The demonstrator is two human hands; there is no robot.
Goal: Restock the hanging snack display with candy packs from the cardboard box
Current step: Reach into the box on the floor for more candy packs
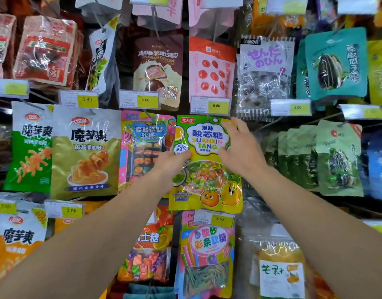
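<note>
Yellow candy pack [205, 169] hangs between left hand [168, 167] and right hand [239, 147].

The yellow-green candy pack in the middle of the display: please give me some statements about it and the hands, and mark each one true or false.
1. Both hands touch the yellow-green candy pack. True: the left hand is at its left edge, the right hand on its upper right.
2. The price tag just above this pack reads 3.90. False: it reads 5.00.
3. A pink pack with red balls hangs directly above it. True.
4. The cardboard box is visible under the pack. False: no box is in view; another candy pack hangs below.
5. The right hand is closed in a fist. False: its fingers are spread over the pack.
</note>
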